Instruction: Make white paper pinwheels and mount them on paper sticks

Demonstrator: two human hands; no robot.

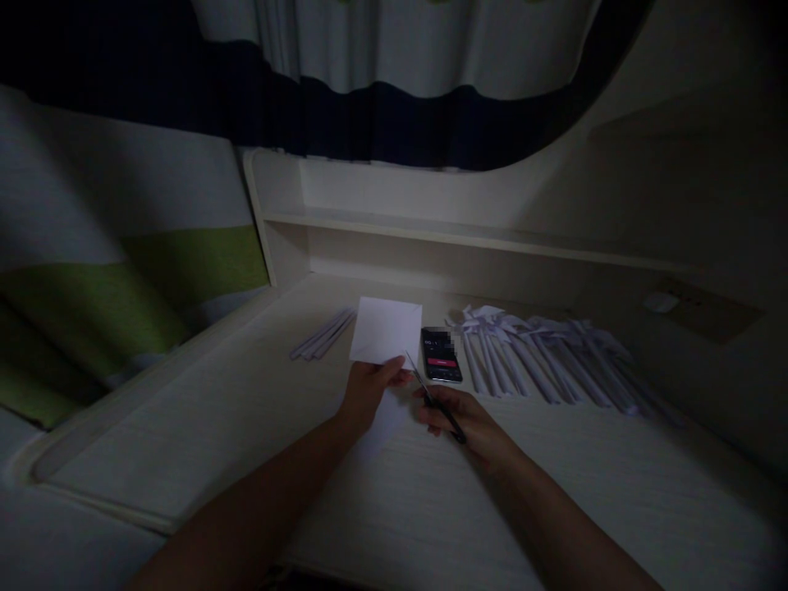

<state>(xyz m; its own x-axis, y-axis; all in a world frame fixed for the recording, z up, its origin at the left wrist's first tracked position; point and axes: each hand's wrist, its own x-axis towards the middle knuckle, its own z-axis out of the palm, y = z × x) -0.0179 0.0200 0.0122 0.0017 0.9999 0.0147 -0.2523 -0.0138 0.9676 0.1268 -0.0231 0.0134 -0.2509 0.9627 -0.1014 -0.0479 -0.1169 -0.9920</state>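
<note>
The right hand (465, 423) is closed around the dark handles of a pair of scissors (431, 394), with the fingers curled in; the thin blades point up and to the left, and their tip reaches the lower right edge of the paper. If the blades are apart or together, I cannot tell in this dim light. The left hand (369, 386) pinches a white sheet of paper (387, 330) at its lower edge, thumb on the front side, and holds it lifted a little above the desk (246, 427). Both forearms come in from the bottom and meet near the middle. The paper looks plain, flat and almost square. Just beside it, to the right, a phone (441, 355) lies with a lit screen. Further right is a row of rolled paper pieces (542, 353), and further left some paper strips (323, 335).
</note>
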